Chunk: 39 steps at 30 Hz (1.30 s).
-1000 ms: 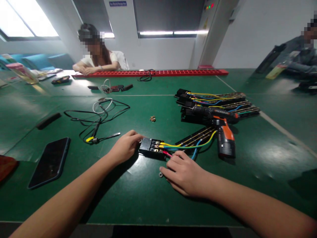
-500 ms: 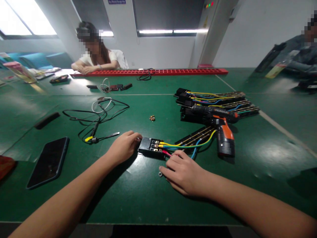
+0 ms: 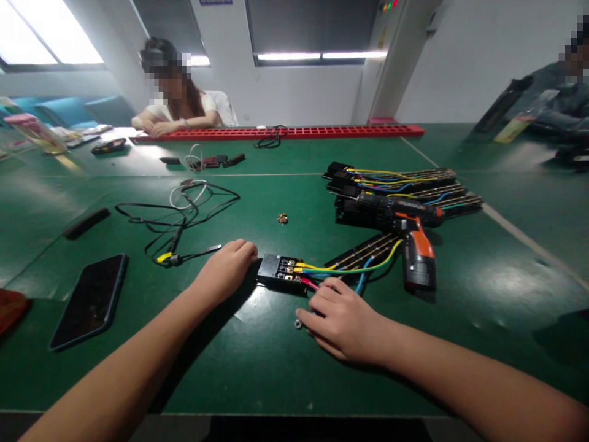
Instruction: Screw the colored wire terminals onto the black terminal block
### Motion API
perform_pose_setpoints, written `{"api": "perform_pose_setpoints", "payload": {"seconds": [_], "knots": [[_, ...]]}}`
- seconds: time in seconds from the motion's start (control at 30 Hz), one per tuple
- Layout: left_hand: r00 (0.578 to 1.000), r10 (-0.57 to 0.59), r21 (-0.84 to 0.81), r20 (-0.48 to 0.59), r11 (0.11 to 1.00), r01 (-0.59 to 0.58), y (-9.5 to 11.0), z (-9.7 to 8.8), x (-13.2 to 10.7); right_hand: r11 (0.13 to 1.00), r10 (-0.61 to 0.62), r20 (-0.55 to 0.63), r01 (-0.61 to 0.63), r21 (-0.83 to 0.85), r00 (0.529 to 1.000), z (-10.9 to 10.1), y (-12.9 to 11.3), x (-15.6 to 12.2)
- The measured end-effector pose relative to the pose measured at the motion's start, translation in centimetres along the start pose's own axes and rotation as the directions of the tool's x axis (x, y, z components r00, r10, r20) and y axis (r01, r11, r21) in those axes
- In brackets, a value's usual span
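A black terminal block (image 3: 278, 271) with yellow, blue, green and red wires (image 3: 350, 269) lies on the green table (image 3: 257, 362) in front of me. My left hand (image 3: 225, 270) rests against the block's left end with fingers curled. My right hand (image 3: 343, 319) lies just below the block's right side, fingers bent near the red wire, fingertips close to a small metal nut (image 3: 299, 323). What the right fingers pinch, if anything, is hidden.
An orange-and-black cordless screwdriver (image 3: 411, 242) lies right of the block, over a stack of wired blocks (image 3: 396, 187). A dark phone (image 3: 89, 301) and tangled cables (image 3: 184, 212) lie left. Small brass parts (image 3: 282, 218) sit mid-table. A person sits behind a red rail (image 3: 285, 133); another at far right.
My left hand has slid slightly left and up along the block's end. The right hand stays almost in place.
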<state>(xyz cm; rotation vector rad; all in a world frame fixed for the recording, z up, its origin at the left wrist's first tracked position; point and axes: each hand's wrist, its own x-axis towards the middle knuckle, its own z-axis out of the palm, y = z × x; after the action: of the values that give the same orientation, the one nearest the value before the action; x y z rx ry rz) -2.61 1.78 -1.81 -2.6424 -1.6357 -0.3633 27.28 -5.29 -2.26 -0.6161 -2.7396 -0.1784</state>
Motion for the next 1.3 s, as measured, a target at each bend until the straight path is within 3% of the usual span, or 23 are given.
{"api": "perform_pose_setpoints", "payload": {"seconds": [0.17,0.53,1.03,1.3], "knots": [[0.999,-0.052,0.100,-0.005,0.994,0.053,0.1,-0.4,-0.2,1.000,0.009,-0.055,-0.010,-0.005,0.998,0.6,-0.1,0.0],[0.997,-0.046,0.019,-0.057,0.999,0.047,0.3,0.0,-0.4,0.998,0.032,-0.209,-0.041,-0.040,0.977,0.2,-0.4,0.2],[0.979,-0.031,-0.032,-0.202,0.999,0.025,0.4,0.3,-0.5,0.994,0.078,-0.259,-0.096,-0.059,0.963,0.3,-0.2,0.1],[0.982,-0.021,-0.033,-0.187,0.999,0.015,0.6,0.0,-0.7,0.985,0.134,-0.316,-0.162,-0.064,0.939,-0.3,-0.5,0.5]]}}
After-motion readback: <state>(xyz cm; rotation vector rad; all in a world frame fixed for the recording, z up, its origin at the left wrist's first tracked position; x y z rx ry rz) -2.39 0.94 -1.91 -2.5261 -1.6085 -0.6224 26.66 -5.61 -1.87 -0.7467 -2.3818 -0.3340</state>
